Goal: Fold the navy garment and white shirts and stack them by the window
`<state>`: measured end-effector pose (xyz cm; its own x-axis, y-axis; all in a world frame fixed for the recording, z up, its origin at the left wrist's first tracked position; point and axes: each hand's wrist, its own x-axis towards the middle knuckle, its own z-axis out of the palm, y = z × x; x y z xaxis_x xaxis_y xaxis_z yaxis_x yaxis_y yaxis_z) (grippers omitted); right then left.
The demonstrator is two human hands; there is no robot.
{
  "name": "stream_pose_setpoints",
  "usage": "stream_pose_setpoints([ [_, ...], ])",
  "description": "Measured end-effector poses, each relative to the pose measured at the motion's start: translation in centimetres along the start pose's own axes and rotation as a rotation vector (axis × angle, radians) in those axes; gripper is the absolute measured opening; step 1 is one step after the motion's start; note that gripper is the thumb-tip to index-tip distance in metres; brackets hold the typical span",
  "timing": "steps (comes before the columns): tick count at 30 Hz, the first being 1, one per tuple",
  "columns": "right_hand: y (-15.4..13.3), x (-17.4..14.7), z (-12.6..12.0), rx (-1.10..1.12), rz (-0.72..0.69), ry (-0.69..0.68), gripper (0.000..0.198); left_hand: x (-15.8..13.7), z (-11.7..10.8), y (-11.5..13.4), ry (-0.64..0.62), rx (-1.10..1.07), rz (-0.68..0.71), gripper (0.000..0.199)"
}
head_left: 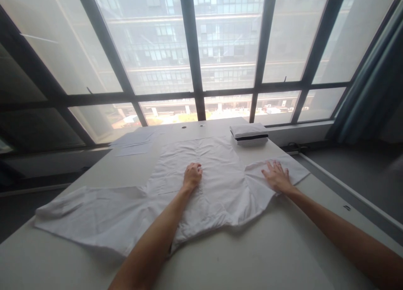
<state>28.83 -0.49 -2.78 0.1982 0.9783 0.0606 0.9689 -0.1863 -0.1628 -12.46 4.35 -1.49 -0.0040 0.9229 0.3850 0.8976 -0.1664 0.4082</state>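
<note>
A white short-sleeved shirt (220, 172) lies spread over the white table, its body wrinkled and both sleeves stretched out to the sides. My left hand (192, 175) rests on the middle of the shirt along the front strip, fingers curled in against the cloth. Flat on the right-hand sleeve, my right hand (277, 176) has its fingers spread. The left-hand sleeve (91, 214) reaches toward the table's left edge, untouched. My left forearm covers part of the shirt's near edge.
Folded white cloths with a dark layer between them form a stack (249, 134) at the back right. Pale flat sheets (134, 143) lie at the back left. The table (252, 256) meets large windows at the back; a blue-grey curtain (371, 76) hangs right.
</note>
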Motion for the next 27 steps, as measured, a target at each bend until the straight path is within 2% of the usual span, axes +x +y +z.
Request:
stream_pose_setpoints([
  [2,1.6,0.8,-0.1,-0.046,0.042,-0.017,0.074,0.0,0.1,0.0,-0.001,-0.003,0.0,0.03],
  [5,3.2,1.9,0.0,-0.068,-0.008,-0.085,0.073,0.0,0.1,-0.1,-0.005,-0.002,0.005,0.03],
  [10,3.2,2.2,-1.0,-0.069,-0.065,-0.104,0.07,0.0,0.0,0.0,-0.006,0.0,0.003,0.03],
  [12,1.8,1.7,-1.9,-0.019,-0.029,-0.052,0.067,0.0,0.0,0.1,-0.009,-0.003,0.002,0.03],
  [15,-1.8,1.0,-2.5,0.07,-0.023,0.022,0.065,0.0,-0.1,0.2,-0.013,-0.007,-0.004,0.03],
  [20,-9.8,-0.5,-1.0,0.158,-0.192,0.004,0.062,-0.3,-0.4,0.5,-0.035,-0.016,-0.005,0.029],
  [22,-12.1,-1.4,0.1,0.19,-0.29,0.028,0.063,-0.5,-0.5,0.6,-0.046,-0.026,0.0,0.029],
  [24,-13.2,-2.2,1.2,0.185,-0.378,0.027,0.065,-0.6,-0.5,0.6,-0.054,-0.04,0.002,0.029],
  [27,-13.3,-2.8,2.4,0.11,-0.434,-0.007,0.066,-0.6,-0.4,0.5,-0.062,-0.073,-0.01,0.031],
])
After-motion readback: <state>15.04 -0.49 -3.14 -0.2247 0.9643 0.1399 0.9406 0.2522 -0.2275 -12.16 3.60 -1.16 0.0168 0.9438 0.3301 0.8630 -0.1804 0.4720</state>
